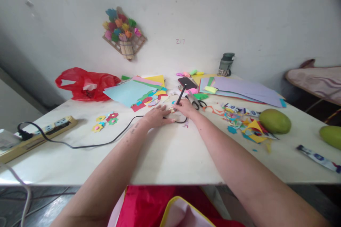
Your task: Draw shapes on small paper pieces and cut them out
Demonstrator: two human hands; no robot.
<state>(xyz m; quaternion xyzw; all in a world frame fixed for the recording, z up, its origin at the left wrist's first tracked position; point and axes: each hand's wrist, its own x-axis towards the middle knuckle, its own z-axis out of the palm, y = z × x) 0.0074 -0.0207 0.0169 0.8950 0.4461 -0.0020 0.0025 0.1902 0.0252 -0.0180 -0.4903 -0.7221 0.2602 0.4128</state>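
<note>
My right hand (185, 108) is closed around a slim black pen (181, 94), held tilted with its upper end pointing away from me. My left hand (158, 116) lies on the table with its fingers stretched out, just left of the right one. Small pale paper pieces (170, 108) lie between the two hands, too small to make out clearly. A black cable (106, 144) runs under my left hand and curls beside the right. Scissors with black handles (198, 104) rest right next to my right hand.
Paper flowers (112, 117) and a power strip (53, 127) lie left. Coloured sheets (128, 92), a red plastic bag (85, 85), a phone (187, 82) and a dark bottle (226, 64) are behind. Paper scraps (237, 122), a green mango (275, 121) and a glue tube (318, 158) lie right.
</note>
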